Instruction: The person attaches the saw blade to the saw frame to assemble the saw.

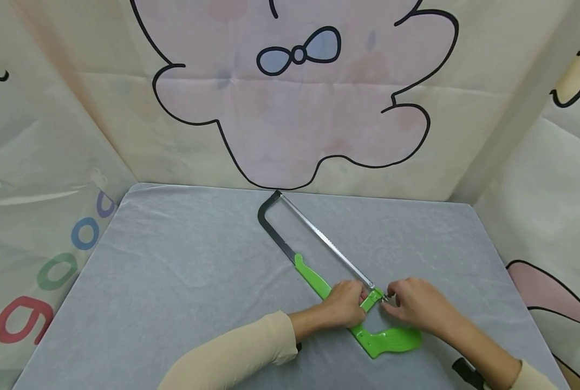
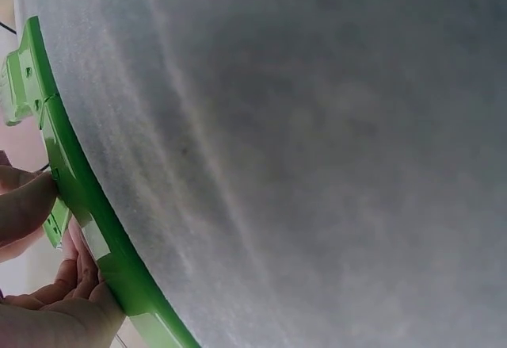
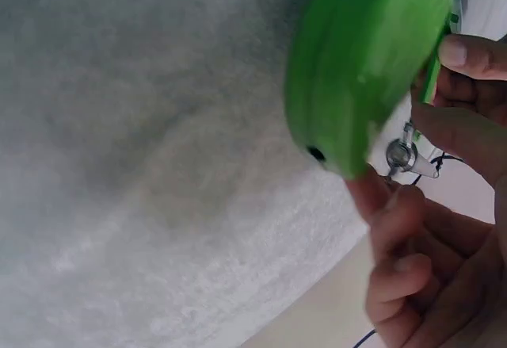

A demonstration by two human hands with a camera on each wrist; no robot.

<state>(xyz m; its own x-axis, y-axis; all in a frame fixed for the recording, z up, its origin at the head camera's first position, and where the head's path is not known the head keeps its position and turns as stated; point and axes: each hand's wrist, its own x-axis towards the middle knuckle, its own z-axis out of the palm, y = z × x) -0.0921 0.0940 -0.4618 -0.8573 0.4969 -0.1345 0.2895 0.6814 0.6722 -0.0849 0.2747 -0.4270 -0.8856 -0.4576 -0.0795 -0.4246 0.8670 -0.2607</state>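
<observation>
A hacksaw with a green handle and a dark curved frame lies slantwise on the grey cloth. Its silvery blade runs along the upper right side, down to a green end piece. My left hand grips the green frame and that end piece; in the left wrist view, its fingers lie to both sides of the green frame. At the blade's near end, my right hand has thumb and fingertips around a small metal wing nut. The handle's rounded end shows beside the right fingers.
The grey cloth-covered table reaches back to a printed curtain. Further curtains stand at the left and right table edges. The saw's far tip lies close to the back edge.
</observation>
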